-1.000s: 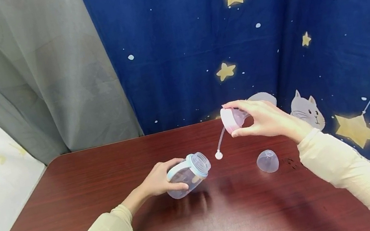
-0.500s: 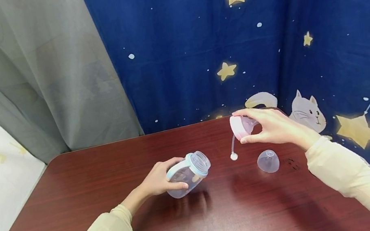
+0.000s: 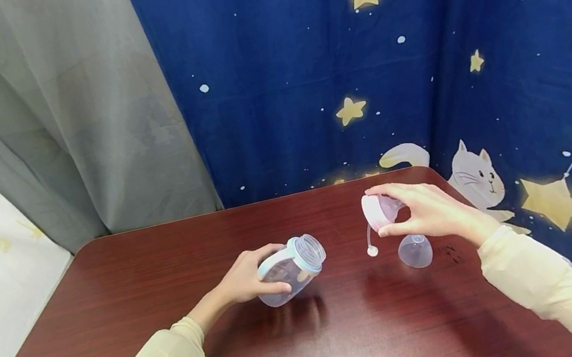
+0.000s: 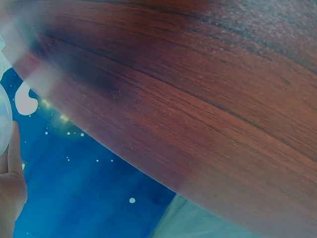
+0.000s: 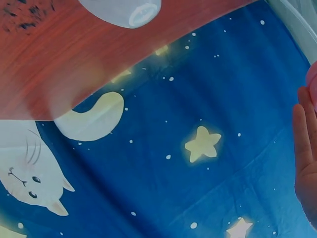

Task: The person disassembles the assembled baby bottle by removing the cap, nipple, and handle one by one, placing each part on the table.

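My left hand [image 3: 248, 278] grips a clear baby bottle [image 3: 287, 275] with a pale blue collar and handle. The bottle is tilted, its uncapped threaded mouth pointing up and to the right. To the right, my right hand [image 3: 426, 209] holds a pink-and-white nipple ring [image 3: 375, 212] between thumb and fingers, above the table. From the ring hangs a thin straw with a white weighted end [image 3: 372, 251]. Below that hand a clear dome cap [image 3: 415, 251] stands on the table. At the edges of the wrist views, only parts of the hands [image 4: 11, 183] and held pieces show.
The dark red wooden table [image 3: 173, 256] ends at a back edge before a blue star-patterned curtain [image 3: 268, 79] and a grey curtain [image 3: 96, 110]. Small dark marks [image 3: 453, 253] lie on the table right of the dome cap.
My right hand has moved right and down with the nipple ring and straw, away from the bottle and nearer the dome cap. My left hand and the bottle have stayed in place.
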`<action>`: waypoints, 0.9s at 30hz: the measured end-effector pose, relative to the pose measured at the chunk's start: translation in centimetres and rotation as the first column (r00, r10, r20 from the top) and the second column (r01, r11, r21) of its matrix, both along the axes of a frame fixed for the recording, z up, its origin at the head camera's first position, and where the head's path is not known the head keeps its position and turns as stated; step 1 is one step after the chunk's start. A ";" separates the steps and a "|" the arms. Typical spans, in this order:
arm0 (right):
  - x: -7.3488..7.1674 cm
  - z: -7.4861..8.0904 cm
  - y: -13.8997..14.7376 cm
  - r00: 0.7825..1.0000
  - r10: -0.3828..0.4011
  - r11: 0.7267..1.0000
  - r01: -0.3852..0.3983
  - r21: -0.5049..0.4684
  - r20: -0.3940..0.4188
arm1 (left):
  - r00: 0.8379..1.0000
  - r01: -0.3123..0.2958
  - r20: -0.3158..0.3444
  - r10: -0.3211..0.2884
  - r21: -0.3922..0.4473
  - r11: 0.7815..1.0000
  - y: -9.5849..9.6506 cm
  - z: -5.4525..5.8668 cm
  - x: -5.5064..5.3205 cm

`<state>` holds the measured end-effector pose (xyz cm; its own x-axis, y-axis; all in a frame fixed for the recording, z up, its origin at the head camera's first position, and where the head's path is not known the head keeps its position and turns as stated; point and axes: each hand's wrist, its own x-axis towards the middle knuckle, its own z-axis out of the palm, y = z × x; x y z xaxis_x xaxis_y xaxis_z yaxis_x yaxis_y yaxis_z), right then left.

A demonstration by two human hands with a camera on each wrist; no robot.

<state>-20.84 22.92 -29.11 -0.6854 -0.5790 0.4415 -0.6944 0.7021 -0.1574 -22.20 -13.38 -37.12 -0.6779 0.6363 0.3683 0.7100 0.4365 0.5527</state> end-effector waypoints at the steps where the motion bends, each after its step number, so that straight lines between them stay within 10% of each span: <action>1: 0.1 -0.1 0.0 1.000 -0.002 1.000 0.002 0.000 0.008 | 1.000 0.000 -0.001 0.000 0.000 1.000 0.0 0.0 0.0; 27: 1.3 -4.1 0.3 0.994 -0.022 0.996 0.013 0.091 0.104 | 1.000 0.009 -0.008 -0.009 0.007 1.000 0.1 0.1 0.1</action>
